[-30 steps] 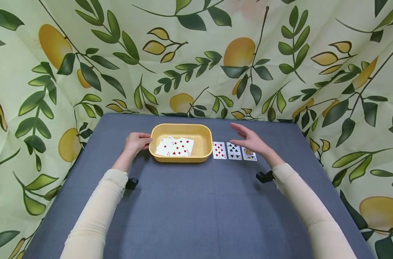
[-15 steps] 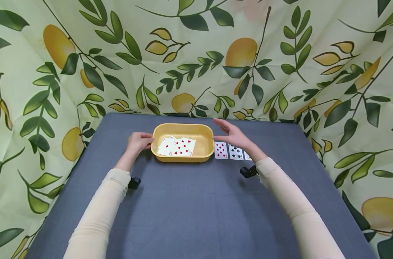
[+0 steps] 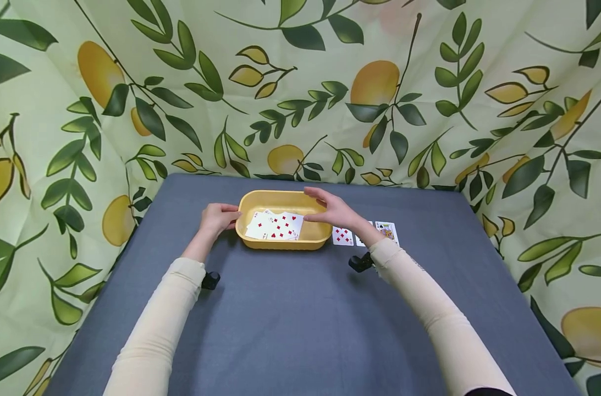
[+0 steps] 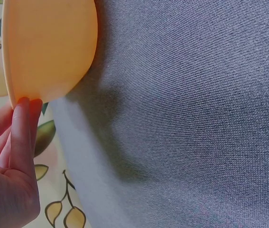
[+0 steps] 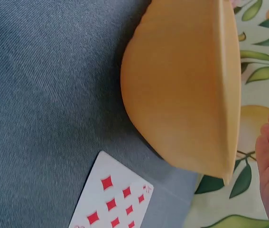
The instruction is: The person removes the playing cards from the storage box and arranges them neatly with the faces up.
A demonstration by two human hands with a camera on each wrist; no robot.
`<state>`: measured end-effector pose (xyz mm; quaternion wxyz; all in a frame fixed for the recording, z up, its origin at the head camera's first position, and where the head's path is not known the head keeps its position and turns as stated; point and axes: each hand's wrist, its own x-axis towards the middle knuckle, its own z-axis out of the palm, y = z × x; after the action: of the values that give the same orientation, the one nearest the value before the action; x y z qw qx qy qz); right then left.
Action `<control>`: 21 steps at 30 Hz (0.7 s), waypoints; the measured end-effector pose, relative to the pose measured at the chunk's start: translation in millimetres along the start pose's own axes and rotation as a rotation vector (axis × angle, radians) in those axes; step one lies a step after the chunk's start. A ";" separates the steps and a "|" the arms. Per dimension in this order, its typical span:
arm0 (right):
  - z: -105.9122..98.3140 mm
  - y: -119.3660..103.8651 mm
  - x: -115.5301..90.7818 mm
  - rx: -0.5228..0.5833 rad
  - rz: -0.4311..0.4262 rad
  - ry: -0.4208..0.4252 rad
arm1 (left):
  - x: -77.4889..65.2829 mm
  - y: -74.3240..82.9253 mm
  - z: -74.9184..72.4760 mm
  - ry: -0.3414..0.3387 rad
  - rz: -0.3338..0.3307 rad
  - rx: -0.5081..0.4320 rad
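Note:
A yellow plastic basin (image 3: 280,246) stands on the table, holding several face-up red-suited playing cards (image 3: 275,226). My left hand (image 3: 219,218) pinches its left rim; the left wrist view shows fingertips (image 4: 23,107) against the basin's end wall (image 4: 49,52). Over the right part of the basin hovers my right hand (image 3: 335,211), thumb and fingers spread apart, nothing between them. Right of the basin lie three face-up cards in a row: a diamonds card (image 3: 342,236), a card mostly hidden by the right wrist, and a face card (image 3: 387,231).
Grey-blue cloth covers the table (image 3: 280,319). Behind it and at both sides hangs a curtain (image 3: 181,82) printed with leaves and fruit. A black wrist device (image 3: 360,263) is strapped to the right arm, another (image 3: 210,280) to the left.
My right hand has moved left, from above the row of cards to over the basin's right part. The left hand has kept its hold on the rim.

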<state>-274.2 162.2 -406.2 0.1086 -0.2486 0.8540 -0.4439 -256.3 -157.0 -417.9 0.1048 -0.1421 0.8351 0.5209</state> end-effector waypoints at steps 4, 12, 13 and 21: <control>9.4 1.5 6.4 -0.043 0.008 -0.015 | 0.1 -1.5 -0.6 -0.006 0.002 -0.008; 25.2 4.1 18.0 -0.139 -0.043 -0.091 | 0.5 -1.1 -1.3 0.000 0.004 0.004; 27.0 3.7 19.4 -0.154 -0.042 -0.100 | 0.8 -0.9 -1.4 0.000 0.006 0.006; 39.7 3.4 29.4 -0.313 -0.030 -0.203 | 2.1 -1.1 -1.0 -0.002 0.011 -0.005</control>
<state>-284.2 120.5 -431.1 0.1475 -0.3184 0.8936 -0.2800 -257.9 -158.6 -419.0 0.1024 -0.1370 0.8344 0.5240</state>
